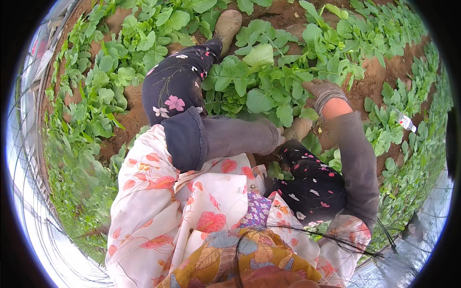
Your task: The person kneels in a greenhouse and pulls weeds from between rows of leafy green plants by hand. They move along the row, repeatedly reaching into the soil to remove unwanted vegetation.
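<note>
Leafy green plants [259,90] with lobed leaves grow in brown soil between the person's two legs. My right hand [322,94], in a dirty greyish glove, reaches into the right edge of this clump; leaves cover part of its fingers, so what it grips cannot be told. My left hand [288,131], also gloved, lies low in front of the clump beside a shoe, mostly hidden behind the grey sleeve and leaves. Whether it holds anything is not visible.
One shoe [228,27] stands among the plants at the top. A plastic bottle [407,122] lies on leaves at the right. More rows of plants [104,90] spread to both sides, with bare soil [381,75] between them.
</note>
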`<state>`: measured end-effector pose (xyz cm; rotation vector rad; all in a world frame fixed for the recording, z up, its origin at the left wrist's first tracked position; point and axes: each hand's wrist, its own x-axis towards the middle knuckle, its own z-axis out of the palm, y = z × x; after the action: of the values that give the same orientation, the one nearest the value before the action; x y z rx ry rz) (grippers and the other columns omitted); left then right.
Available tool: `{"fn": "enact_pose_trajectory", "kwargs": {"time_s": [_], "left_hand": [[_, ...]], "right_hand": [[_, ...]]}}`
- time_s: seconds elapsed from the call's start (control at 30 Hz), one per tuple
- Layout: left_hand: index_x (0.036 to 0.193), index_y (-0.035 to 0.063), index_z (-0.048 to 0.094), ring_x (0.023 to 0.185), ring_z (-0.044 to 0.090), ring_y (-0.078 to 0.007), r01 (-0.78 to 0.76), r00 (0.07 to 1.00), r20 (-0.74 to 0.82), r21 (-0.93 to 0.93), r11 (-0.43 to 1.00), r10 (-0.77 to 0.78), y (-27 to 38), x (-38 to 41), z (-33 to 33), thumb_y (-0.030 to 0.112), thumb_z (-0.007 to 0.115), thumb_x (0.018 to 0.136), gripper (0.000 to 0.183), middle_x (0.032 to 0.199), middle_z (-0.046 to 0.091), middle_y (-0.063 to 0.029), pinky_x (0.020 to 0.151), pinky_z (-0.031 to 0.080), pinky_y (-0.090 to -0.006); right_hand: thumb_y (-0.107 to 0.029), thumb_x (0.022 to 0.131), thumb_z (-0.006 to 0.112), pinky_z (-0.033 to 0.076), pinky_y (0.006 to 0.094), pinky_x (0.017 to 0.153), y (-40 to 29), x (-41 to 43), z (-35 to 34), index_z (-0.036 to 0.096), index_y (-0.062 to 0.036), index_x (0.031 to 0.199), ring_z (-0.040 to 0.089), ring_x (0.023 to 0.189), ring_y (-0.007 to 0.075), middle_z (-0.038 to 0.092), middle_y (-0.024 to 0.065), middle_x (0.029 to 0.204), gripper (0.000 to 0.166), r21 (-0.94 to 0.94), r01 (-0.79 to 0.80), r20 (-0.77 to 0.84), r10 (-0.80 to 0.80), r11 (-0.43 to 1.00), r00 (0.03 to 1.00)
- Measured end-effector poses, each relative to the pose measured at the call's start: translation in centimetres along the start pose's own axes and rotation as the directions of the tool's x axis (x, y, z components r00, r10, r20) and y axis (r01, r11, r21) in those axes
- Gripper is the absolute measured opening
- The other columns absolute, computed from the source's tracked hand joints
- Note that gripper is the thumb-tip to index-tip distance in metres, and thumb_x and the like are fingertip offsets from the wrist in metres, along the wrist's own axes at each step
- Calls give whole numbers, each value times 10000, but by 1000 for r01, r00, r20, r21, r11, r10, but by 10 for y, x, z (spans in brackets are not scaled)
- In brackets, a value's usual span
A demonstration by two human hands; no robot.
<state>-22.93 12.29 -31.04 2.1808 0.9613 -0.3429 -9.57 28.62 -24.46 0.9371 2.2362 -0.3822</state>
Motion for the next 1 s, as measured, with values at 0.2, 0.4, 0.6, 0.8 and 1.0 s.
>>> {"fn": "enact_pose_trajectory", "kwargs": {"time_s": [0.2, 0.4, 0.6, 0.8, 1.0], "left_hand": [[1040, 121, 697, 976, 655, -276, 258, 957, 95, 144, 955, -273, -51, 5, -66, 198, 704, 700, 349, 1056, 681, -93, 739, 534, -449], [1041, 128, 699, 1005, 647, -262, 475, 874, 73, 80, 876, -480, -91, 5, -81, 192, 710, 718, 330, 1070, 681, -81, 807, 525, -415], [1165, 149, 631, 1126, 580, -264, 610, 792, 22, -43, 791, -610, -141, 25, -48, 155, 719, 710, 463, 1206, 609, -81, 921, 487, -403], [1252, 174, 561, 1266, 428, -275, 613, 766, -199, -60, 788, -611, -130, 10, -50, 163, 688, 756, 512, 1357, 439, -61, 973, 452, -425], [1223, 180, 578, 1272, 409, -281, 612, 759, -262, -28, 791, -596, -132, 3, -46, 212, 648, 799, 430, 1362, 419, -66, 964, 445, -432]], "right_hand": [[-261, 852, 583, 313, 442, 1074, -68, 34, 18, 471, -183, 1342, 365, 1328, 292, 399, 69, 1439, 509, 16, 56, -28, -55, 998, 998], [-239, 906, 474, 221, 459, 1105, -101, 55, 78, 381, -262, 1410, 201, 1423, 256, 259, -1, 1532, 513, -183, 1, -35, -8, 983, 999], [-247, 864, 509, 101, 513, 1137, -131, 48, 95, 523, -331, 1276, 156, 1439, 237, 285, -31, 1523, 421, -190, 10, 68, 3, 982, 998], [-253, 844, 557, 141, 529, 1129, -108, 31, 129, 579, -276, 1212, 252, 1403, 243, 416, 6, 1438, 370, -41, -186, 12, 187, 982, 982], [-241, 841, 545, 186, 499, 1106, -122, 32, 109, 503, -278, 1296, 271, 1392, 246, 342, 20, 1485, 458, 116, -152, -291, 180, 982, 940]]}}
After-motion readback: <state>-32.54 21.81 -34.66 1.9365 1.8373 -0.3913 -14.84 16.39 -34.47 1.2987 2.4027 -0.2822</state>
